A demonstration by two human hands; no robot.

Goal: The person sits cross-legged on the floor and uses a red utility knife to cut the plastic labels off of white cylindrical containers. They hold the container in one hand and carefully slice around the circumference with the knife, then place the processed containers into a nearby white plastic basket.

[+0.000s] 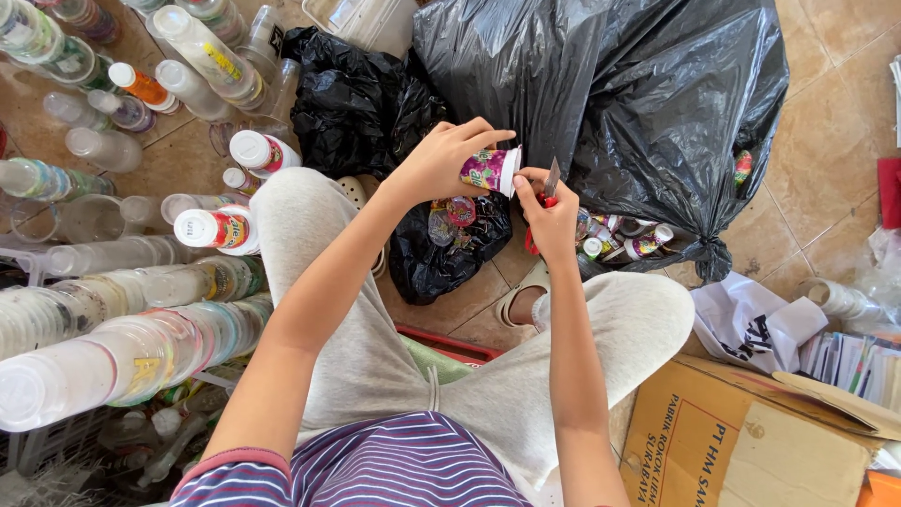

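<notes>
Left hand (pixel 441 160): in the upper middle of the frame, its fingers (pixel 479 131) clamped around a small cup (pixel 490 170), which lies on its side with the white rim turned toward the right hand.
Cup: a small plastic cup with a purple and green printed label, held in the air above the open mouth of a small black bag (pixel 441 249), just left of the blade.
Right hand (pixel 552 216): just right of the cup, fingers closed on a cutter (pixel 549 185) with a red handle; the thumb tip is at the cup's rim.
Cutter: grey blade pointing up and standing just beside the cup's rim; I cannot tell whether it touches.
Small black bag: on the floor (pixel 826 122) between the knees, with a few clear and coloured plastic bits inside.
Big black bag (pixel 638 103): upper right of the frame, bulging, knotted at its lower right, with small bottles (pixel 629 246) lying at its lower edge.
Stacked cups (pixel 122 347): long rows of clear cups lying along the left side of the frame.
Loose bottles (pixel 188 56): upper left, scattered on the floor, some with white caps.
Cardboard box (pixel 732 441): lower right corner, with papers beside it.
Person: seated, in light grey trousers and a purple striped shirt.
</notes>
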